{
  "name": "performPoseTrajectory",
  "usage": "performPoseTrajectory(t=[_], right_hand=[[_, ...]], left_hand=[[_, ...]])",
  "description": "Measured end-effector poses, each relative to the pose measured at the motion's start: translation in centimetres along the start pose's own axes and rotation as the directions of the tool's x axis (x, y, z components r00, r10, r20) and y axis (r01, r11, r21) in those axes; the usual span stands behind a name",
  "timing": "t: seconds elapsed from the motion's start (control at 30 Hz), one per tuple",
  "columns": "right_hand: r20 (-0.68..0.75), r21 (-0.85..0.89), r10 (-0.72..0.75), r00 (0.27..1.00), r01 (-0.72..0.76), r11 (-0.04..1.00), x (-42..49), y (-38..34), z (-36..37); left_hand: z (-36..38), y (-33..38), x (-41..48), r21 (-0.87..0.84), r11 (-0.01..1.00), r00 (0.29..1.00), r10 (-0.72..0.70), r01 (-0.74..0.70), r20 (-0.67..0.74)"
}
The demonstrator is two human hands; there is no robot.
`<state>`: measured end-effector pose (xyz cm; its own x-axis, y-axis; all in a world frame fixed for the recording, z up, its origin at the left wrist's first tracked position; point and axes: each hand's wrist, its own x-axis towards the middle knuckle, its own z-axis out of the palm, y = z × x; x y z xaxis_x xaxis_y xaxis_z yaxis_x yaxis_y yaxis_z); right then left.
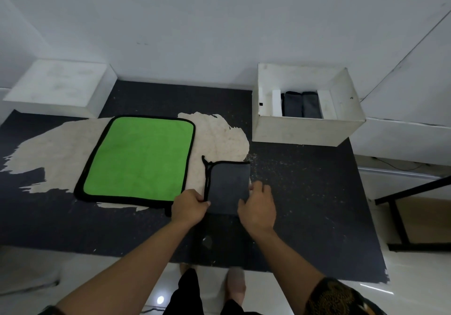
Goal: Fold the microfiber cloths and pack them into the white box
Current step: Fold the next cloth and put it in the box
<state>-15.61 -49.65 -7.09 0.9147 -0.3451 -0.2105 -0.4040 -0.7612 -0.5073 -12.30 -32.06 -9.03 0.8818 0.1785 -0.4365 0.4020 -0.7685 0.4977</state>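
Squaring up the gray cloth (228, 188) is the job of the moment, and it is lying folded into a narrow upright rectangle on the table (317, 205), just right of the green cloth (139, 158) and well short of the box (300, 129). My left hand (190, 207) is pinching the left edge low down, where the black trim is running along it, thumb on top and fingers curled. My right hand (257, 207) is sitting against the right edge with its fingers bent over it; they are probably hooking round the fold, though the back of the hand is hiding the tips and I am not certain. To do this well I am thinking of pressing both sides inward evenly so the layers are lining up, then flattening the top so no air is puffing it out. A stray tail of trim is sticking out at the far left corner, and I am judging it needs tucking in or it will be snagging on the way into the box. Two packed cloths (301, 105) are standing side by side in there between white dividers, so mine is needing to come out about as slim as they are. Lifting with both hands under the short ends, not by one corner, is what I am favouring, since soft pile is inclined to slump and unfold when carried loosely.
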Motion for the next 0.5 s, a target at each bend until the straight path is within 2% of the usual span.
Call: performPoseTrajectory(t=[0.07, 0.13, 0.17, 0.27, 0.5], right_hand=[[-0.016, -0.039, -0.21, 0.978, 0.209, 0.977, -0.7, 0.1, 0.3], [0.069, -0.122, -0.398, 0.915, 0.404, 0.907, -1.2, 0.6, 1.0], [0.124, -0.159, -0.441, 0.889, 0.456, 0.875, -1.3, 0.9, 1.4], [0.222, -0.227, -0.441, 0.869, 0.486, 0.844, -1.2, 1.9, 2.0], [0.241, -0.215, -0.476, 0.846, 0.525, 0.823, -0.5, 2.4, 1.8]], left_hand=[[0.0, 0.2, 0.0, -0.023, 1.0, 1.0, -0.008, 0.008, 0.008], [-0.1, 0.3, 0.1, -0.022, 0.999, 0.998, -0.026, 0.028, 0.059], [-0.2, 0.4, 0.2, -0.019, 0.999, 0.994, -0.035, 0.037, 0.104], [-0.5, 0.4, 0.7, -0.013, 0.999, 0.981, -0.04, 0.043, 0.189], [-0.8, 0.3, 0.7, 0.094, 0.995, 0.983, 0.002, -0.019, 0.185]])
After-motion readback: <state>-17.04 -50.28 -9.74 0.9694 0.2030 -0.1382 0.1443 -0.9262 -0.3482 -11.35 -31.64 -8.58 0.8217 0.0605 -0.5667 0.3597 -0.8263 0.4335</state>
